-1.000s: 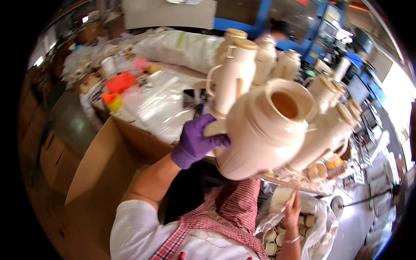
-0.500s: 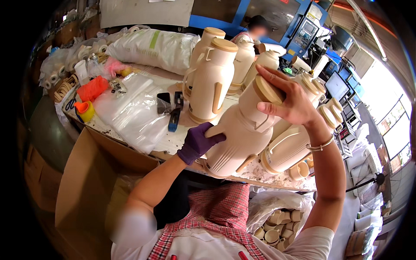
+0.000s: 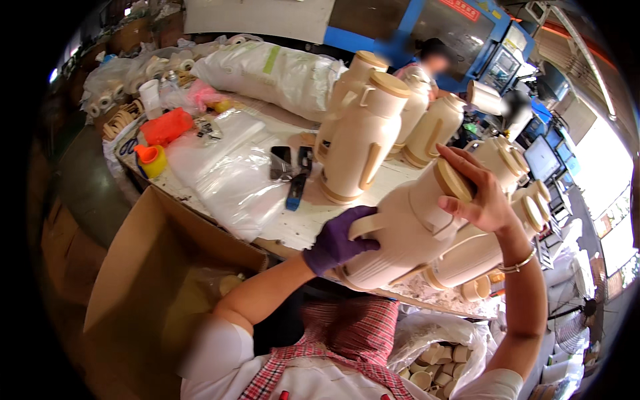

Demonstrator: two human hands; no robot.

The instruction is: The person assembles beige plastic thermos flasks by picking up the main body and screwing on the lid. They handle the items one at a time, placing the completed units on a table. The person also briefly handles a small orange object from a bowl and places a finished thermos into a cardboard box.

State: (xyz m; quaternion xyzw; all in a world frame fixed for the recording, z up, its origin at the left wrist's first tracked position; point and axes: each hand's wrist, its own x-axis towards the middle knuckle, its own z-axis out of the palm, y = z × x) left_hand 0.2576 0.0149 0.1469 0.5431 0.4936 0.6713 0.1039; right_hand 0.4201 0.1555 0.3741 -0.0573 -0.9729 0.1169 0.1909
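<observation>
A cream vacuum flask (image 3: 400, 230) leans to the right over the front edge of the table, held between both my hands. My left hand (image 3: 342, 241), in a purple glove, is closed round its handle (image 3: 367, 225). My bare right hand (image 3: 483, 200) grips the tan-topped cup lid (image 3: 455, 180), thumb on the near side and fingers over the far side. Whether the flask's base touches the table cannot be made out. Just behind it stands another cream flask (image 3: 367, 140) with a tan base. A further flask (image 3: 467, 257) lies tilted beneath my right forearm.
More flasks (image 3: 433, 130) stand at the back. Clear plastic bags (image 3: 230, 180), a phone (image 3: 281, 160) and a yellow tape roll (image 3: 152, 161) lie left. An open carton (image 3: 133, 267) is below left; a bag of cream cups (image 3: 433, 367) is below right. A person (image 3: 417, 70) is behind the table.
The whole view has swung, so the scene sits farther right and lower. The held flask leans more to the right, and my right hand has come down with its lid. Both grips stay the same.
</observation>
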